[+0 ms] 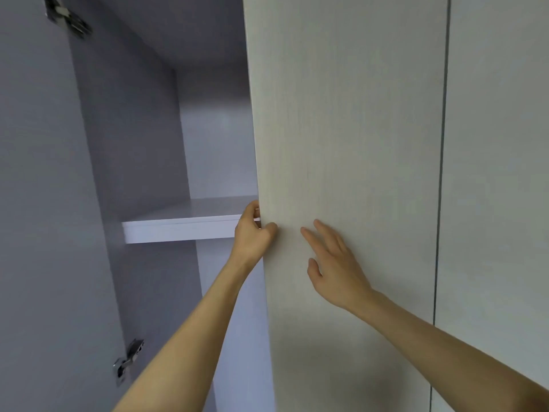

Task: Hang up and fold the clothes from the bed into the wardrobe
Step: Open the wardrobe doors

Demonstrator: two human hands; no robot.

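Two hands at the wardrobe door [341, 129]: left hand [252, 233] grip curled round its edge, right hand [332, 263] spread flat beside.

open bay above shelf [184, 221], door [341, 144] blocking right

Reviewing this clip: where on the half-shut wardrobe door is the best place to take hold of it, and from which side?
Grip the door by its free vertical edge, coming from the open compartment side on the left. Its face is flat with no handle in view, so only the edge offers purchase. The left hand already pinches that edge just above the shelf, while the right hand lies open against the face.
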